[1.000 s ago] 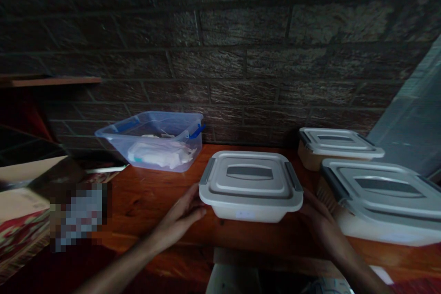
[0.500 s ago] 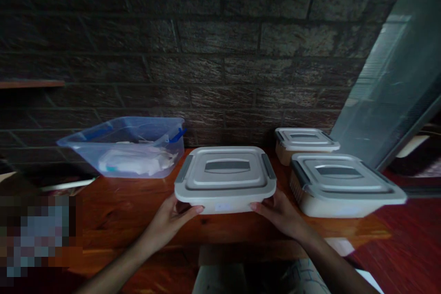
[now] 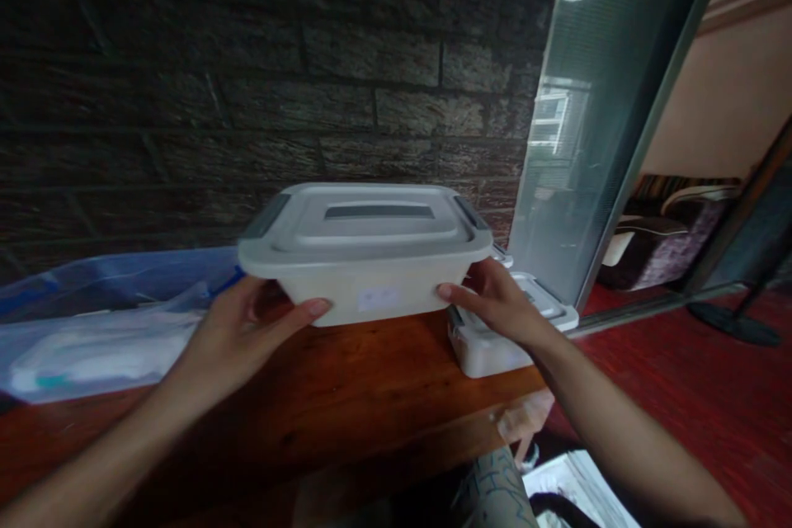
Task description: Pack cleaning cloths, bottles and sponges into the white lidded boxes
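Note:
A white lidded storage box [image 3: 371, 239] with a grey strip on its lid and grey side clips is held up above the wooden table [image 3: 352, 379]. My left hand [image 3: 247, 326] grips its left end, thumb on the front wall, other fingers underneath and partly hidden. My right hand [image 3: 495, 301] grips the right end the same way. A small pale label [image 3: 379, 298] shows on the box's front. Just behind my right hand stands another white lidded box [image 3: 486, 351] on the table, partly covered by my hand and forearm.
To the left is a clear blue plastic bin [image 3: 124, 264] with a white packet [image 3: 92, 355] in it. A third lid [image 3: 502, 256] peeks out behind the held box. A dark brick wall [image 3: 247, 115] backs the table; a glass door [image 3: 557, 148] stands right.
Both hands have lifted the box off the table, and it now hangs higher and closer to me. The view has turned to the right, showing more of the doorway.

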{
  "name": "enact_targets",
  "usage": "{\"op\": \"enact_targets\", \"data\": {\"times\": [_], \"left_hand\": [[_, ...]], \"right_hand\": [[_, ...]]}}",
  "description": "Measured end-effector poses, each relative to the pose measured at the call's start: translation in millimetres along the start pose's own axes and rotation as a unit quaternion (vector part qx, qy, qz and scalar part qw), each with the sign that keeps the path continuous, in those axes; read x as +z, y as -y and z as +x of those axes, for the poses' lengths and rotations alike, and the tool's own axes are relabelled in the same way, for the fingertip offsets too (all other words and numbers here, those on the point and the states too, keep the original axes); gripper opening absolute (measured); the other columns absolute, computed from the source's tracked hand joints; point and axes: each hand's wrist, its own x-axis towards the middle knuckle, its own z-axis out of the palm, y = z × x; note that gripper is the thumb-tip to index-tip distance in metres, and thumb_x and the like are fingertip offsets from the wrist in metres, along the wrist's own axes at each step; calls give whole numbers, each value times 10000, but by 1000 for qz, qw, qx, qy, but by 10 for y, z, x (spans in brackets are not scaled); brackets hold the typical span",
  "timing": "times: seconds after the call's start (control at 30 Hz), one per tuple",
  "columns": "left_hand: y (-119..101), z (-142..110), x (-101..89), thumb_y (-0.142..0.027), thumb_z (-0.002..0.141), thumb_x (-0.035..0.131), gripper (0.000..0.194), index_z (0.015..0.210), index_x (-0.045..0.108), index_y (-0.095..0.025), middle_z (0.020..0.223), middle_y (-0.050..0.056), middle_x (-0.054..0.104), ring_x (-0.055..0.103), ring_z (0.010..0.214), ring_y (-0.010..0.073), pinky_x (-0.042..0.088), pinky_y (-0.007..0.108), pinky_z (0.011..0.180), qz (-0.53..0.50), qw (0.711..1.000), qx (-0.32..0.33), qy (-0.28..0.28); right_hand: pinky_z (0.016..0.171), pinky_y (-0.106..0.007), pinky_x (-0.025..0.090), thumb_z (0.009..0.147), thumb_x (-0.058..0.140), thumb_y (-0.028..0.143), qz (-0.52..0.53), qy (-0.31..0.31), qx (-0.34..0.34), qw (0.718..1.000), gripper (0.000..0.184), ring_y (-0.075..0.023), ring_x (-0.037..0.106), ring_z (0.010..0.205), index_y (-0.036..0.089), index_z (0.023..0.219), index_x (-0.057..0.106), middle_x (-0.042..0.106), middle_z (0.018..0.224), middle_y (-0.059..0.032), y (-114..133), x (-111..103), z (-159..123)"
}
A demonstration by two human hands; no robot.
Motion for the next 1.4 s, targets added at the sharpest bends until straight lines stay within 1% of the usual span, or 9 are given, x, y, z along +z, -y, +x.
{"op": "enact_targets", "data": {"times": [0.07, 0.13, 0.27, 0.37, 0.47, 0.6, 0.93, 1.1, 1.4], "left_hand": [[-83, 147, 346, -447, 757, 837, 545, 1227, 672, -225, 1196, 52, 760, 693, 1137, 309, 576, 441, 992, -71, 994, 56, 56], [-118, 275, 721, -429, 771, 833, 649, 1340, 608, -215, 1330, 80, 703, 676, 1182, 304, 553, 463, 1029, -132, 982, 78, 109], [-134, 416, 1416, -418, 761, 843, 674, 1343, 601, -179, 1363, 145, 670, 669, 1180, 311, 561, 477, 1003, -180, 969, 91, 145], [-111, 398, 1796, -415, 748, 851, 657, 1303, 617, -155, 1341, 171, 673, 666, 1177, 324, 561, 498, 989, -198, 965, 71, 154], [-53, 323, 2029, -412, 750, 854, 606, 1252, 638, -150, 1304, 162, 697, 659, 1197, 324, 532, 507, 1036, -208, 961, 63, 173], [0, 228, 2153, -399, 779, 839, 564, 1248, 643, -154, 1328, 145, 694, 641, 1239, 312, 475, 499, 1110, -200, 961, 67, 181], [-90, 106, 2146, -403, 809, 804, 553, 1296, 624, -212, 1398, 79, 662, 589, 1318, 296, 418, 457, 1171, -139, 974, 86, 157], [-89, 49, 2182, -423, 797, 807, 572, 1292, 603, -223, 1386, 77, 665, 592, 1309, 313, 437, 470, 1152, -119, 981, 68, 136], [-52, 1, 2198, -420, 835, 782, 563, 1326, 575, -240, 1379, 67, 656, 600, 1283, 287, 453, 444, 1130, -108, 981, 70, 146]], "right_hand": [[1032, -471, 550, 828, 819, 417, -45, -27, 32, 998, 438, -285, 680, 1168, 259, 1203, 655, 736, 1246, -55, 87, -424, -65], [998, -470, 560, 809, 835, 439, -78, -64, 54, 993, 417, -306, 691, 1136, 258, 1152, 683, 762, 1178, -55, 117, -845, -169], [896, -446, 592, 785, 843, 487, -134, -108, 106, 979, 383, -298, 721, 997, 222, 1025, 704, 783, 1048, -73, 47, -1532, -427], [896, -432, 587, 808, 824, 486, -152, -104, 138, 973, 403, -278, 724, 981, 212, 1074, 698, 778, 1072, -79, -26, -1834, -608], [976, -445, 557, 821, 817, 463, -147, -85, 146, 975, 423, -284, 707, 1084, 209, 1136, 691, 761, 1177, -90, -81, -1977, -725], [1045, -465, 519, 814, 824, 453, -121, -66, 144, 980, 456, -290, 684, 1162, 211, 1175, 683, 738, 1261, -91, -176, -2044, -775], [1001, -426, 543, 824, 817, 435, -82, -33, 130, 988, 453, -284, 689, 1145, 222, 1203, 690, 750, 1228, -77, -423, -2127, -774], [1006, -437, 539, 808, 828, 445, -88, -35, 129, 987, 482, -287, 693, 1130, 206, 1203, 692, 750, 1226, -85, -442, -2159, -797], [1008, -426, 542, 826, 814, 435, -93, -63, 132, 985, 413, -276, 674, 1154, 225, 1154, 678, 749, 1218, -64, -504, -2138, -859]]}}
